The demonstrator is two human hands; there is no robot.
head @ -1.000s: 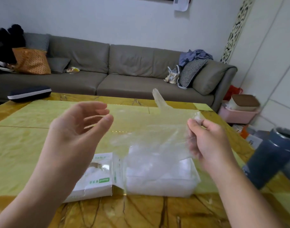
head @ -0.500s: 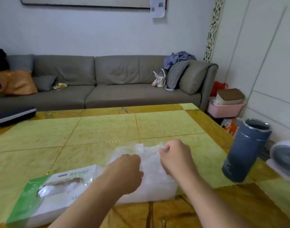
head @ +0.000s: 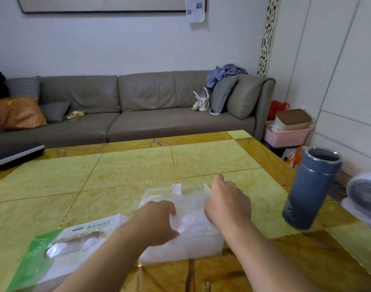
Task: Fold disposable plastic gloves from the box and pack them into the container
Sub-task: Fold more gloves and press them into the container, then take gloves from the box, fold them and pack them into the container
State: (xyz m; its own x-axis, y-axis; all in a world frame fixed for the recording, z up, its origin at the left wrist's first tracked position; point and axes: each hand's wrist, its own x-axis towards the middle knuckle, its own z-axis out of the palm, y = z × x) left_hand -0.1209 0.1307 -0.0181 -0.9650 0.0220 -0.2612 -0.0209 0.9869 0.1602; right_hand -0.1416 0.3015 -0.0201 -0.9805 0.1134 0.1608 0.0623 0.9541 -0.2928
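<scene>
A clear plastic container holding folded gloves sits on the table near me. A thin transparent glove lies stretched across its top between my hands. My left hand grips the glove's left edge over the container, fingers curled down. My right hand holds the right edge at the container's right rim, with one finger pointing forward. The green and white glove box lies to the left of the container, partly behind my left forearm, its torn opening facing up.
A blue-grey open flask stands at the table's right edge. The yellow-green table stretches ahead to a grey sofa. A dark flat case lies far left. A white fan stands on the floor at right.
The glove was held up in the air by my right hand; both hands have brought it down onto the container and moved apart, spreading it flat.
</scene>
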